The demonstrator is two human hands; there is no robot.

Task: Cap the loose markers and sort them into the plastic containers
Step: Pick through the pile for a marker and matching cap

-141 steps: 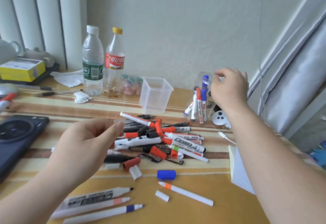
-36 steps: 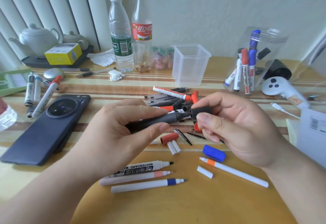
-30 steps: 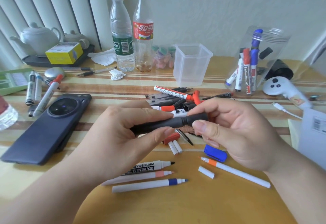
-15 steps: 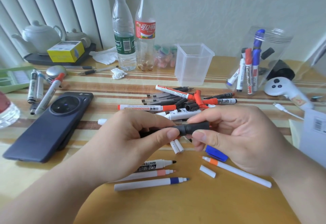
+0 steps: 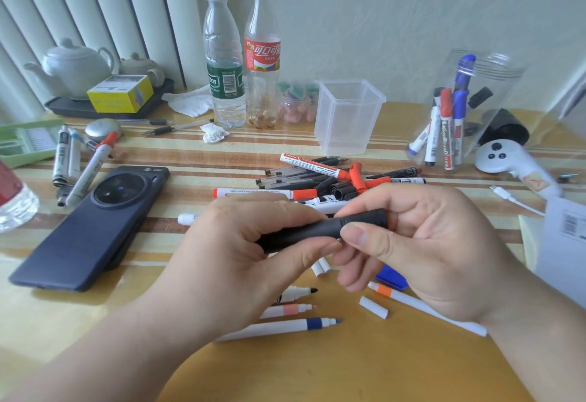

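Fingers of left hand (image 5: 234,256) around black marker (image 5: 301,234), of right hand (image 5: 440,243) around its seemingly seated cap (image 5: 364,219).

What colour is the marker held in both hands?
The marker is black all over; the head view shows it best.

Your yellow wooden table with brown stripes (image 5: 222,154) carries a dark blue phone (image 5: 95,227) at your left, a heap of black and red-capped markers (image 5: 323,179) mid-table, a clear square plastic cup (image 5: 347,122) behind the heap, a round clear plastic container (image 5: 501,84) holding markers at your right, and three uncapped white markers (image 5: 285,327) nearest you.
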